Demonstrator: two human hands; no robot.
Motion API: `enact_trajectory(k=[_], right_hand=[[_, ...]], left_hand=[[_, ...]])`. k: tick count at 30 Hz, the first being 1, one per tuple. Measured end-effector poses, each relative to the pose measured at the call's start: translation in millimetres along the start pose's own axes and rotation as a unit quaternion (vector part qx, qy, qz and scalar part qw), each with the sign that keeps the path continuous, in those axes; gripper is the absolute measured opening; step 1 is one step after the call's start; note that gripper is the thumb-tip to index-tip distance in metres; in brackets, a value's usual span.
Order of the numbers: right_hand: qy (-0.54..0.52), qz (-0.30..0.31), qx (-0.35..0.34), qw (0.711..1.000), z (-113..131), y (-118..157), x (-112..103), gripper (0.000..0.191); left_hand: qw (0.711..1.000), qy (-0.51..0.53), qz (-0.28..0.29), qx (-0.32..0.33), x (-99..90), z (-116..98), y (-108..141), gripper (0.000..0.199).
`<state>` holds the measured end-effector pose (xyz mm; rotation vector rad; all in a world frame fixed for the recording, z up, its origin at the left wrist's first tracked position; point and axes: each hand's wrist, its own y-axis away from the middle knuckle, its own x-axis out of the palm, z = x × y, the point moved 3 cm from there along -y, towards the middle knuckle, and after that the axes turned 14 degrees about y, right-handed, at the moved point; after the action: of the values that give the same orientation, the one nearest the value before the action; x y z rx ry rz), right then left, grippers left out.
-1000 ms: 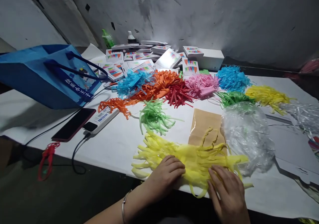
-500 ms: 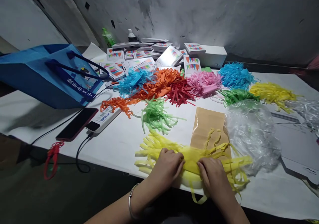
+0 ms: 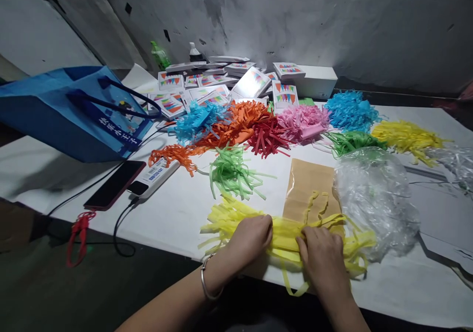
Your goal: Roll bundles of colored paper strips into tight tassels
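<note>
A sheet of yellow tissue paper with fringed ends (image 3: 286, 238) lies across the front edge of the table. Its strips spread out to the left and right. My left hand (image 3: 251, 233), with a bracelet on the wrist, is closed on the middle band from the left. From the right, my right hand (image 3: 323, 253) grips the same band with curled fingers. The band between them looks rolled or folded narrow. Under the fringe rests a brown paper piece (image 3: 306, 179) in a clear sleeve. A light green tissue tassel (image 3: 234, 172) sits just behind.
Orange (image 3: 251, 117), red, pink (image 3: 305, 122), blue and yellow tassels line the back, before stacked printed packs (image 3: 251, 83). Crumpled clear plastic (image 3: 375, 199) is at right. A phone (image 3: 114, 184), power bank (image 3: 155, 174), cables and blue bag (image 3: 66, 115) occupy the left.
The yellow middle band has become narrower between my hands. My left hand has turned over slightly with fingers more closed, and my right hand has shifted a little right.
</note>
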<state>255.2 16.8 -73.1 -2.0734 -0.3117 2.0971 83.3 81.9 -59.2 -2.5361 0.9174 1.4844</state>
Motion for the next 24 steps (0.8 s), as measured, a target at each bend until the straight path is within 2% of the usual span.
enact_trajectory(k=[2,4,6,7,9,11,14,15,17,19,21,24], right_hand=[[-0.004,-0.073,-0.026,0.997,7,3,-9,0.015],[-0.040,-0.135,-0.111,0.984,16,8,-12,0.024],[-0.065,-0.145,-0.186,0.970,24,14,-7,0.033],[-0.065,-0.139,-0.202,0.967,26,15,-3,0.036],[-0.064,-0.135,-0.202,0.968,27,17,5,0.039],[-0.077,-0.140,-0.186,0.969,26,17,10,0.036],[-0.100,-0.139,-0.160,0.972,23,15,9,0.026],[-0.106,-0.137,-0.152,0.973,22,15,7,0.023],[-0.113,-0.132,-0.141,0.975,21,14,4,0.021],[-0.114,-0.125,-0.133,0.977,22,14,1,0.020],[-0.114,-0.127,-0.130,0.977,23,15,-1,0.020],[-0.115,-0.131,-0.143,0.974,25,19,-1,0.019]], left_hand=[[1.000,0.001,0.000,-0.002,-0.3,-1,-1,0.018],[1.000,0.004,-0.003,-0.003,1.3,-1,-2,0.018],[1.000,0.009,-0.006,-0.003,2.6,1,-4,0.016],[1.000,0.012,-0.007,-0.002,1.9,3,-5,0.014],[1.000,0.019,-0.019,-0.005,-5.1,12,-5,0.014],[0.998,0.022,-0.048,-0.022,-20.5,25,-2,0.021],[0.991,0.016,-0.124,-0.054,-50.5,42,12,0.033],[0.986,0.014,-0.159,-0.046,-58.4,43,18,0.037],[0.977,0.018,-0.209,0.026,-63.7,34,32,0.045],[0.969,0.021,-0.203,0.139,-51.2,14,41,0.048],[0.963,0.003,-0.154,0.219,-25.6,-5,42,0.038],[0.962,-0.051,-0.122,0.240,10.7,-16,30,0.010]])
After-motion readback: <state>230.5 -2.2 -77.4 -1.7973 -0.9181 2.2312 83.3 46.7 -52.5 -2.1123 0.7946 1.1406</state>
